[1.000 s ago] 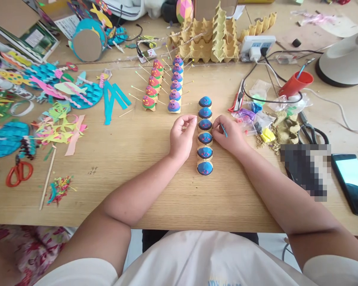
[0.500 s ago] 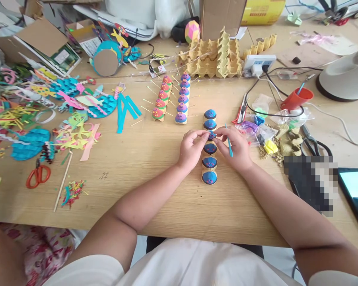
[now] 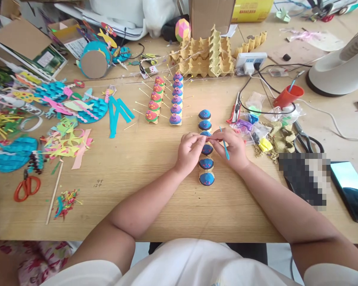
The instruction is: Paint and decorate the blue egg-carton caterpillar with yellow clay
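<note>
A strip of egg-carton cups (image 3: 207, 178) capped with blue clay, several bearing small pink face details, lies lengthwise in front of me. Over its middle cups, my left hand (image 3: 191, 151) pinches thumb and forefinger together; whatever is between them is too small to make out. Fingertips almost meeting it, my right hand (image 3: 231, 147) is also pinched and keeps a thin blue clay modelling tool (image 3: 225, 147) tucked between its fingers. Farther back stand two finished-looking strips, one with red and green caps (image 3: 154, 106) and one with purple and blue caps (image 3: 176, 108), both stuck with thin pins.
To the right are bagged clay (image 3: 244, 125), a red cup (image 3: 288, 96), black scissors (image 3: 307, 141) and a phone (image 3: 350, 190). Orange-handled scissors (image 3: 26, 187), a wooden stick (image 3: 54, 192) and paper scraps (image 3: 67, 202) lie left. Egg trays (image 3: 193, 65) and a power strip (image 3: 250, 61) sit behind.
My fingertips have come closer together and slightly lower over the strip, with the blue tool tilting a little. The whole view has shifted slightly; a person's fingers at the left edge are out of view.
</note>
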Tool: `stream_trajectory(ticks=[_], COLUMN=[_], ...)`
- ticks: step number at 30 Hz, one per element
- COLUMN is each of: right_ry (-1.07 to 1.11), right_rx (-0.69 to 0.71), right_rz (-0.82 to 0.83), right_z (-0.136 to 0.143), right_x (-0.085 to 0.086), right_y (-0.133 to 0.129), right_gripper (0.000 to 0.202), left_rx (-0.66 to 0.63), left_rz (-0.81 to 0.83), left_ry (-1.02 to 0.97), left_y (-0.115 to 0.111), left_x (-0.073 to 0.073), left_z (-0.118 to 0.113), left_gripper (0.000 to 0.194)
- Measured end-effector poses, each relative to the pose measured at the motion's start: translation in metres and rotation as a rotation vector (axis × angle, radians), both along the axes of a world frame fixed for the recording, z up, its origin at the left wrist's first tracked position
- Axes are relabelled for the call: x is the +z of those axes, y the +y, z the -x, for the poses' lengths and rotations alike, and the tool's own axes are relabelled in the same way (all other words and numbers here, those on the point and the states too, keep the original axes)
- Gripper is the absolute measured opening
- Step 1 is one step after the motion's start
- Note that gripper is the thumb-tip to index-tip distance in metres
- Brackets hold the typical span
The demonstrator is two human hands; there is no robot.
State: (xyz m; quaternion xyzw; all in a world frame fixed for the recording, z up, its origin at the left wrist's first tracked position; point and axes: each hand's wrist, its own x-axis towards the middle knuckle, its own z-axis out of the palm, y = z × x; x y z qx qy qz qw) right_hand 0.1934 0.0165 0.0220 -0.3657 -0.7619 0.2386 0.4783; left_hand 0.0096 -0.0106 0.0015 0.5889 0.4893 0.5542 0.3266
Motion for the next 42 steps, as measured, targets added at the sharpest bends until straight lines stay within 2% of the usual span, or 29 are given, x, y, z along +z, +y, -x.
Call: stream_trajectory(ticks=[3,6,11,14,21,26,31,35,42], right_ry=[0.032,0.109,0.167,0.189,0.316,0.289,0.292,0.264,0.226], right_rx=[-0.092,-0.144,-0.071,-0.034,-0.044,-0.029,-0.051,-0.055,-0.04], right_rz=[0.109,0.212,0.307,0.34,0.484,0.471,0.483,0.462,0.43], right_z=[0.0,0.001,0.001,0.001,0.002,-0.001,-0.003,-0.003,0.0], right_x=[0.002,0.003,0.003,0.003,0.0,-0.004,-0.012,-0.011,0.0], right_y=[-0.001,0.0,0.0,0.0,0.004,0.004,0.006,0.005,0.001], right_gripper=[0.026,0.046,0.066,0.064,0.05,0.053,0.057,0.061,0.065], left_rx=[0.048,0.086,0.085,0.083,0.113,0.092,0.053,0.045,0.028], left_rz=[0.015,0.036,0.038,0.019,0.016,-0.043,-0.128,-0.182,-0.198], left_ry=[-0.036,-0.094,-0.109,-0.108,-0.097,-0.013,0.12,0.183,0.239], left_y=[0.0,0.002,0.001,0.0,0.0,-0.001,-0.002,-0.003,-0.004], left_x=[0.002,0.0,-0.002,-0.002,0.0,0.004,0.005,0.005,0.005], left_z=[0.001,0.001,0.0,-0.001,-0.003,-0.002,-0.001,-0.001,-0.001], left_gripper=[0.051,0.049,0.047,0.045,0.042,0.035,0.021,0.011,0.018])
